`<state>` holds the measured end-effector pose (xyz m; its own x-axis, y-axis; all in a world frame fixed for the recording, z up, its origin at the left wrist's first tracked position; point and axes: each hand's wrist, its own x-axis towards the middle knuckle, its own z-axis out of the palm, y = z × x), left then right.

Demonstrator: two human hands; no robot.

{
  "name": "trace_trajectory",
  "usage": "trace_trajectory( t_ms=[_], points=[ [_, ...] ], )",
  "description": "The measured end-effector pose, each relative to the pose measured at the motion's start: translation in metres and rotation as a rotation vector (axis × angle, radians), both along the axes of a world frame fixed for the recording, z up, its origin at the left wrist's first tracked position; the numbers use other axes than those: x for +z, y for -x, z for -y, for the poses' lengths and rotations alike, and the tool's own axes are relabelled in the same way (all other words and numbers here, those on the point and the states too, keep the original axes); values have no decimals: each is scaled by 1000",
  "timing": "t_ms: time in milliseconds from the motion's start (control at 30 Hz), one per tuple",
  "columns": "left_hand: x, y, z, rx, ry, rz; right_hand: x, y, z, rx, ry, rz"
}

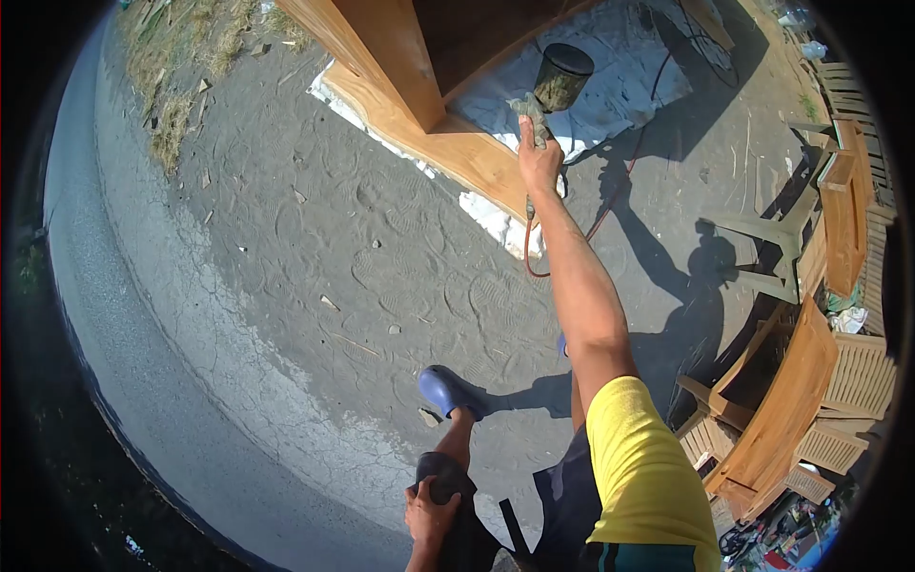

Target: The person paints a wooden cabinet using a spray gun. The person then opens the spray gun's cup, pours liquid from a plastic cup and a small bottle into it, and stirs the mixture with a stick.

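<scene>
My right hand (540, 162) is closed around the grip of a paint spray gun (530, 116), its arm stretched forward. A dark, stained round cup (563, 76) sits on the gun, and a thin reddish hose (527, 250) hangs from the handle. Just beyond the gun stands a varnished wooden furniture piece (381, 57) with a broad base board (477, 164). A faint pale mist shows near the nozzle. Low in view, my left hand (431, 515) has its fingers curled over a dark rounded shape (443, 474) at my bent leg; whether this is the covered knee or an object, I cannot tell.
White sheeting (620, 86) lies under the furniture on grey sandy ground (324, 248). The hose trails to the right. Wooden furniture parts (782, 410), louvred panels (858, 377) and an upturned-looking pale chair (777, 234) stand at right. A paved road (143, 315) curves along the left.
</scene>
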<state>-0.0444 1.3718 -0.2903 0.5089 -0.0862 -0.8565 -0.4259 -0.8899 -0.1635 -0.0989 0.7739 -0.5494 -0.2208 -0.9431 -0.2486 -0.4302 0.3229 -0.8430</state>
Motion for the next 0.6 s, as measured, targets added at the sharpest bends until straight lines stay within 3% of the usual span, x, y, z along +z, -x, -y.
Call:
trace_trajectory(
  t_ms=[100,200,333,433,533,600],
  points=[
    [-6,16,17,11,6,66,-29,31,56,-58,70,-52],
    [-10,46,29,29,-24,95,-21,57,106,-70,10,-82],
    [-16,76,39,49,-157,92,-16,89,167,-85,275,-42],
    [-21,91,44,26,-210,60,-3,99,193,-176,350,-171],
    [-26,98,47,39,-276,13,13,102,195,-24,380,-262],
    [-30,101,49,40,-302,6,22,96,178,122,351,-156]
  ],
)
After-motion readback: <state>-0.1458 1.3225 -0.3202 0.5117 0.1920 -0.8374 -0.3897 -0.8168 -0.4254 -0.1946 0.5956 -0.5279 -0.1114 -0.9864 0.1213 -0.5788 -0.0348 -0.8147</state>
